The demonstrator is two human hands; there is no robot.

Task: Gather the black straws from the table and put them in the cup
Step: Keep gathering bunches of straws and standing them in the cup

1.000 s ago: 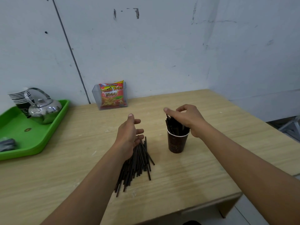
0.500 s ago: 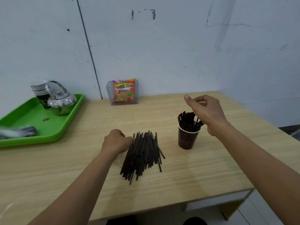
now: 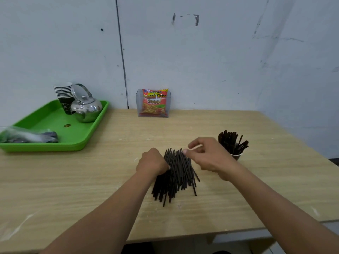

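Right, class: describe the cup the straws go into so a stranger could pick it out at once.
Start at the wooden table and look to its right side, just behind the right hand. There stands a dark paper cup with a white rim. Unlike the empty stacked cups on the green tray, it is crammed with upright black straws.

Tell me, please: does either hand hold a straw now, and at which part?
Cannot tell. The left hand rests curled against the pile of black straws; the right hand reaches over its far ends, no grip visible.

Scuffed pale blue-grey walls [image 3: 220, 61] meeting in a corner, light wooden table [image 3: 73, 180], dark vertical wall seam [image 3: 122, 61]
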